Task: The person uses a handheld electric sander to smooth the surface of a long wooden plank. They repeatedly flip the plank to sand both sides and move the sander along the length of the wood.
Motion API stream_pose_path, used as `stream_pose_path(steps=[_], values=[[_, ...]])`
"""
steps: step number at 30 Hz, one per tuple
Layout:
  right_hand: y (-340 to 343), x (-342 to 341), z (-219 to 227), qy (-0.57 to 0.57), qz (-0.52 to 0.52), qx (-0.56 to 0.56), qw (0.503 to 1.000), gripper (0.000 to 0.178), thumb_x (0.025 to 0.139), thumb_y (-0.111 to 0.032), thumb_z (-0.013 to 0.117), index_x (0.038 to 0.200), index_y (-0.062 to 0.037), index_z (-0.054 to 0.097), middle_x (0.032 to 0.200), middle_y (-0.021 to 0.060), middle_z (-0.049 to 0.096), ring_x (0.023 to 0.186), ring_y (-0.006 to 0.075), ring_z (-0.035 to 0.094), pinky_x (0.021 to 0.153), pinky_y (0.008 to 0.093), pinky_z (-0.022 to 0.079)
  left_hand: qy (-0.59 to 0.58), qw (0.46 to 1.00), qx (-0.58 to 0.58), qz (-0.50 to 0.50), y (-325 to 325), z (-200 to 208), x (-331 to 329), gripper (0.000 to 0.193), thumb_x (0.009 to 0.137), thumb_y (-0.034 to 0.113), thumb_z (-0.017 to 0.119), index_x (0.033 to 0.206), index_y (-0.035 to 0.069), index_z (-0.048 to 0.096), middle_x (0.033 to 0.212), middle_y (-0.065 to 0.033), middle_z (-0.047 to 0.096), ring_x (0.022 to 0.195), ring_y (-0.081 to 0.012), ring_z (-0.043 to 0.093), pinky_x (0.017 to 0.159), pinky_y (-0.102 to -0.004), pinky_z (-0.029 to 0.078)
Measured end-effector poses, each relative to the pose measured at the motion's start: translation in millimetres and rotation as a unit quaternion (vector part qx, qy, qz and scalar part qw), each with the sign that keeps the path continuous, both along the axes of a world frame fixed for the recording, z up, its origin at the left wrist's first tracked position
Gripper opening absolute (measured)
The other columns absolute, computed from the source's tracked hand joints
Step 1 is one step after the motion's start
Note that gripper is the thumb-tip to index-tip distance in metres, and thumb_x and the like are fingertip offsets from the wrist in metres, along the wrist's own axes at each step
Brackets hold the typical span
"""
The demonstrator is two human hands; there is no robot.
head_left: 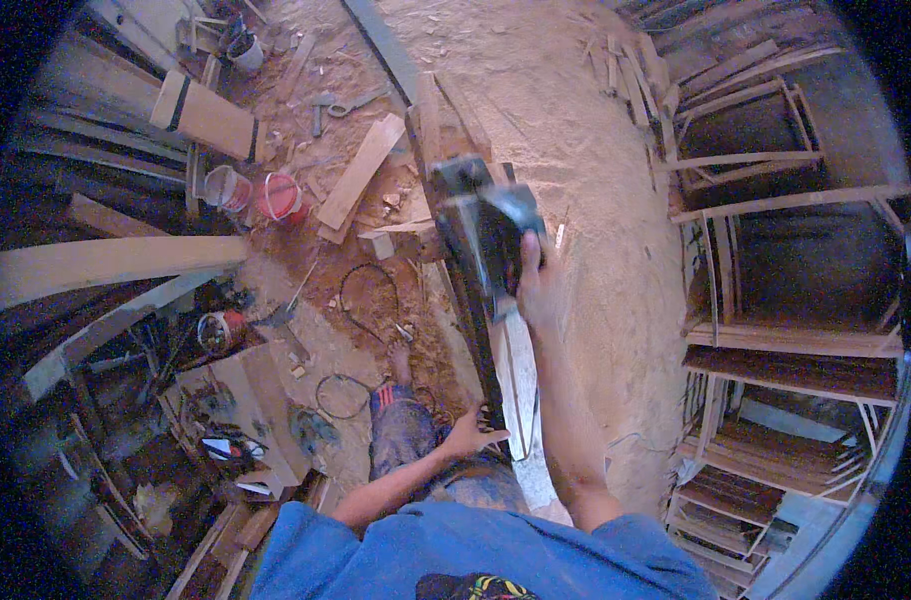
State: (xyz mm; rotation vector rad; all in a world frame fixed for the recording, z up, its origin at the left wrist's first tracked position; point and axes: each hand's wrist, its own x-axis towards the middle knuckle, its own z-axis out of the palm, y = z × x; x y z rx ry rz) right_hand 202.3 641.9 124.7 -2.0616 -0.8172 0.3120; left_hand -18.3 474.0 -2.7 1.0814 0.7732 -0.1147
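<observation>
My right hand [540, 285] is closed around the handle of a teal and black power tool [485, 215], shaped like an electric planer and smeared by motion. The tool sits over a long narrow dark board [478, 340], which runs away from my body. At the near end of the board, my left hand [473, 434] grips its edge, thumb pointing right. A bright whitish strip [520, 390] shows between the board and my right forearm. The tool hides the middle of the board, and its underside is out of sight.
Sawdust covers the floor [625, 300]. Left of the board lie a loose plank [362, 175], a black cable [345, 290] and wood offcuts. Red buckets [280, 196] stand farther left. Wooden frames [790, 335] line the right side; long timbers [115, 265] stick out on the left.
</observation>
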Motion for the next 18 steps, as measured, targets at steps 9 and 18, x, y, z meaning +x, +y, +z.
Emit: stream_pose_path(steps=[9, 18], values=[[96.9, 56.4, 12.5, 0.053, -0.015, -0.022, 0.998, 0.058, 0.102, -0.055, 0.046, 0.108, -0.0010, 0.067, 0.093, 0.0243, 0.070, 0.086, 0.0390, 0.068, 0.075, 0.0457, 0.050, -0.009, 1.000, 0.013, 0.013, -1.1, 5.3, -1.0, 0.096, 0.076, 0.041, 0.085, 0.146, -0.003, 0.036, 0.125, -0.0216, 0.065, 0.113, -0.0313, 0.065, 0.098, -0.0411, 0.051], [-59.5, 44.7, -41.9, -0.038, -0.014, -0.026, 0.999, 0.054, 0.105, -0.047, 0.046, 0.108, 0.0031, 0.066, 0.094, 0.0119, 0.067, 0.091, 0.0195, 0.062, 0.082, 0.0320, 0.049, -0.091, 0.990, -0.103, -0.018, -39.2, -74.4, -26.1, 0.086, 0.083, 0.033, 0.080, 0.147, -0.002, 0.036, 0.133, -0.0178, 0.057, 0.119, -0.0295, 0.059, 0.099, -0.0398, 0.051]])
